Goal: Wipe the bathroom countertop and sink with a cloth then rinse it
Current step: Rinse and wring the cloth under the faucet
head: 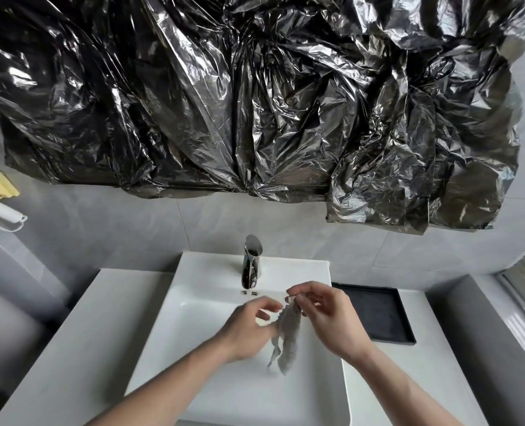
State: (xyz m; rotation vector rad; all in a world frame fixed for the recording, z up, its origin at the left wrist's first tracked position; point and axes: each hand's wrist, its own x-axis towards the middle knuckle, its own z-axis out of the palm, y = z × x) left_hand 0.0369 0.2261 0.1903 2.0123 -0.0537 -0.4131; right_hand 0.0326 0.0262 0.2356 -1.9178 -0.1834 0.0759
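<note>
Black plastic sheeting (255, 96) hangs across the wall above the basin, hiding whatever is behind it. Below it the white countertop (80, 327) carries a square sink (193, 305) set at its middle, with a chrome tap (251, 262) at the sink's back edge and a black tray (375, 312) on the countertop's right side. No water shows at the spout.

Both hands are over the bowl, nearer its back-right corner, forearms reaching in from the front edge. The grey cloth (289, 333) hangs between them above the sink, clear of its floor. The right hand (325, 315) pinches the cloth's top corner between thumb and fingertips. The left hand (249, 327) has its fingers curled at the cloth's side; blur hides whether it grips the cloth or only touches it.

By my reading the cloth is being shaken open or regathered, either ahead of wiping or ahead of rinsing. The next move calls for bunching it into a pad, or for turning on the tap.
</note>
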